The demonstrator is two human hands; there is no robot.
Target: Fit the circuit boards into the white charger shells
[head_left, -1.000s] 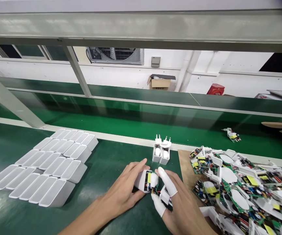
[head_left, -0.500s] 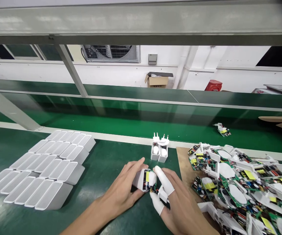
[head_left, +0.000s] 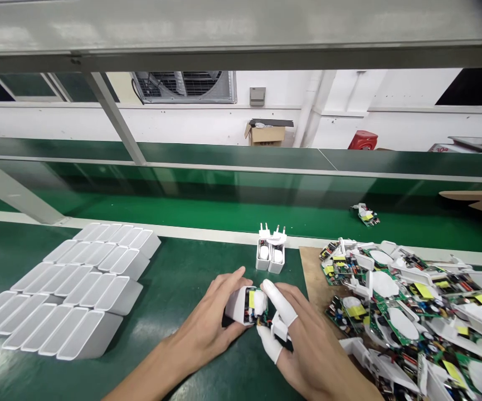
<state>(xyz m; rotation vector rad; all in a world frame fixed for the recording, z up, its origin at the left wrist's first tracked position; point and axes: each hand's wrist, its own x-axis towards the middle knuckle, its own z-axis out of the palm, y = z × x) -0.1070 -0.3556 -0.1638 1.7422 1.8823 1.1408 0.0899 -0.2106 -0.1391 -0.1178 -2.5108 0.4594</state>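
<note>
My left hand [head_left: 212, 312] is wrapped round a white plastic charger housing [head_left: 236, 306], its open end turned to the right. A charger circuit board [head_left: 258, 304] with yellow tape and a white pad sits partly inside that opening. White finger covers are on the thumb and index finger of my right hand [head_left: 301, 340], which grips the board's outer end by a white plastic piece [head_left: 280, 326]. How deep the board sits is hidden. Just beyond my hands stand two housings [head_left: 270, 259] with boards in them and pronged plug ends on top.
Rows of white housings [head_left: 86, 328] stand on the green table at left. A heap of circuit boards [head_left: 408, 317] covers a brown board [head_left: 310, 267] at right. Behind the table's pale edge runs a green belt [head_left: 190, 214] carrying one loose circuit board [head_left: 365, 214].
The loose board on the belt has shifted left. My hands and the housing stay nearly in place, with the board still partly in the opening. The view has tilted slightly.
</note>
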